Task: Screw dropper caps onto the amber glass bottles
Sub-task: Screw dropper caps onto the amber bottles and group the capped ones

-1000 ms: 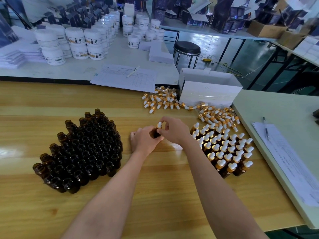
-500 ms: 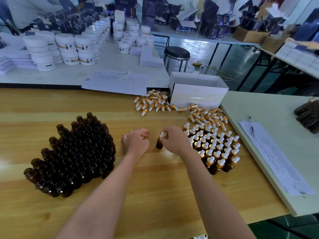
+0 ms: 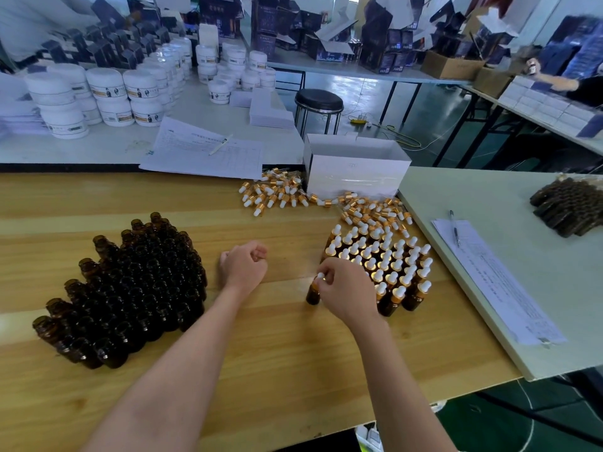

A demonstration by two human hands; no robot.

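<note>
Right hand (image 3: 346, 288): fingertips pinched round the white bulb of a dropper cap (image 3: 320, 276) that sits on top of a single amber bottle (image 3: 313, 293). Bottle upright or nearly so, base down at the wooden desk (image 3: 261, 353), just left of the group of capped bottles (image 3: 385, 259) and apart from them by a narrow gap.

Left hand (image 3: 244, 267): clenched into a fist, resting on the desk between the two bottle groups, with nothing visible in it and touching no bottle.

To the left, a dense block of uncapped bottles (image 3: 130, 288), standing open-mouthed and packed side by side.

Farther back on the desk, loose dropper caps (image 3: 277, 190) scattered in a heap, gold collars and white bulbs, trailing rightward along the front of an open white box (image 3: 355, 171) and down to the far edge of the capped group.

Behind the desk, on a pale surface:
- a printed sheet (image 3: 202, 151) with a pen (image 3: 220, 144) lying on it
- stacks of white jars (image 3: 107, 93)

Past that, a black round stool (image 3: 319, 101) on the floor.

At right, a second pale desk (image 3: 489, 197) butted against the wooden one, carrying a form (image 3: 496, 282) with another pen (image 3: 454, 226) on it and a wrapped bundle of dark bottles (image 3: 571, 207) near the far edge.
</note>
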